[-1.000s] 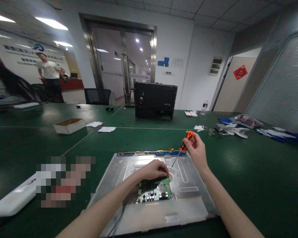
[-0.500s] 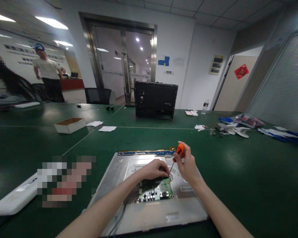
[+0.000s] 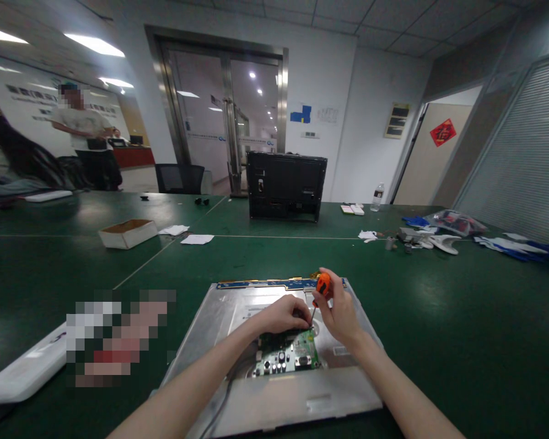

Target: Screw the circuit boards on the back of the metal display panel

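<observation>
My right hand [image 3: 341, 311] grips the orange and black handle of a screwdriver [image 3: 322, 285], whose thin shaft points down at the upper right corner of a green circuit board [image 3: 288, 352]. Close beside the tip is my left hand [image 3: 287, 314], its fingers curled and pinched together at the board's upper edge; whatever may be between them is hidden. The board lies on the metal back of a display panel [image 3: 348, 390] flat on the table. Along the panel's far edge runs a narrow blue circuit strip [image 3: 256, 283]. A dark cable [image 3: 224, 402] trails from the board toward me.
A black monitor housing [image 3: 287, 186] stands upright across the green table [image 3: 439, 353]. An open box [image 3: 128, 234] and papers [image 3: 197, 239] lie to the left, with a white panel [image 3: 27, 372] nearer. Bags, gloves and small parts [image 3: 443, 241] sit at right. A person [image 3: 85, 131] stands far left.
The screwdriver has become more upright, its handle moving slightly left and down with my right hand. My left hand has barely moved. The standing person's arms are now bent in front.
</observation>
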`<action>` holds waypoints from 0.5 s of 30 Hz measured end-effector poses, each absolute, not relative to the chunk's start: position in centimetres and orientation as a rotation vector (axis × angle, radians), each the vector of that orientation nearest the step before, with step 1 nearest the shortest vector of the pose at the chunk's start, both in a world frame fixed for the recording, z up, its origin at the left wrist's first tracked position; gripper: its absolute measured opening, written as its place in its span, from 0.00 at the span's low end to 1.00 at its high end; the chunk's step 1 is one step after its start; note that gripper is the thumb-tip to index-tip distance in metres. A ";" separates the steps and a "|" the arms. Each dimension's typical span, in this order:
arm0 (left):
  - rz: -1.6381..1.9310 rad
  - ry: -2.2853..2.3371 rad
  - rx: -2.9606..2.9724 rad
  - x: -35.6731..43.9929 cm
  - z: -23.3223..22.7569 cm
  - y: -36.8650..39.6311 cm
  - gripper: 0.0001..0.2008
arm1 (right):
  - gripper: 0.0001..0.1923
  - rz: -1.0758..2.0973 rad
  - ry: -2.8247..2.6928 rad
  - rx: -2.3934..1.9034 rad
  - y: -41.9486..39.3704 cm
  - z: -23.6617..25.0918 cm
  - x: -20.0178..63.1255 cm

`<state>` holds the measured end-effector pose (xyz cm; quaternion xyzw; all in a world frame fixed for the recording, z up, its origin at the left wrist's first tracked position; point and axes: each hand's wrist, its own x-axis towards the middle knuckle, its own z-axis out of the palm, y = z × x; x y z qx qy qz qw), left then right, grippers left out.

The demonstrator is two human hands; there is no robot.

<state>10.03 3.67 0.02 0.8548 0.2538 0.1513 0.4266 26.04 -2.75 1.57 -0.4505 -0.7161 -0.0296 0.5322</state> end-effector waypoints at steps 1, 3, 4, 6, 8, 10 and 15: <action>0.383 0.634 2.133 10.0 0.0 3.7 0.06 | 0.19 -0.063 -1.711 -1.071 -2.7 1.5 26.0; 0.387 0.633 2.129 10.1 0.0 3.7 0.06 | 0.19 -0.058 -1.712 -1.064 -2.7 1.5 26.1; 0.387 0.633 2.129 10.1 0.0 3.7 0.06 | 0.19 -0.064 -1.711 -1.064 -2.7 1.6 26.1; 0.386 0.633 2.128 10.1 -0.1 3.7 0.06 | 0.19 -0.082 -1.707 -1.072 -2.8 1.7 26.2; 0.391 0.635 2.122 10.1 -0.2 3.7 0.06 | 0.19 -0.093 -1.703 -1.079 -2.8 1.8 26.2; 0.396 0.634 2.111 10.1 -0.2 3.8 0.06 | 0.19 -0.098 -1.700 -1.080 -2.8 1.8 26.2; 0.387 0.633 2.100 10.1 -0.2 3.7 0.05 | 0.19 -0.114 -1.706 -1.082 -2.9 1.8 26.2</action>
